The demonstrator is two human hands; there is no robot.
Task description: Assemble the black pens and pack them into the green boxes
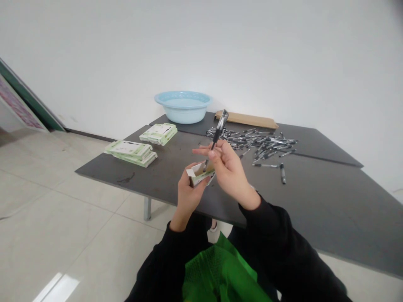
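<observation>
My left hand (188,191) is closed around a small open white-and-green box (197,173), its flap standing up on the left. My right hand (227,170) pinches a black pen (216,136) that is tilted, its lower tip inside the mouth of the box and its cap end pointing up and to the right. Both hands hover over the near edge of the dark grey table (315,197). A heap of several loose black pens (258,144) lies on the table beyond my right hand.
Two stacks of green-and-white boxes (131,152) (159,133) sit on the table's left side. A light blue basin (183,106) and a flat brown cardboard piece (246,120) stand at the far edge by the white wall. Something green (220,272) lies in my lap.
</observation>
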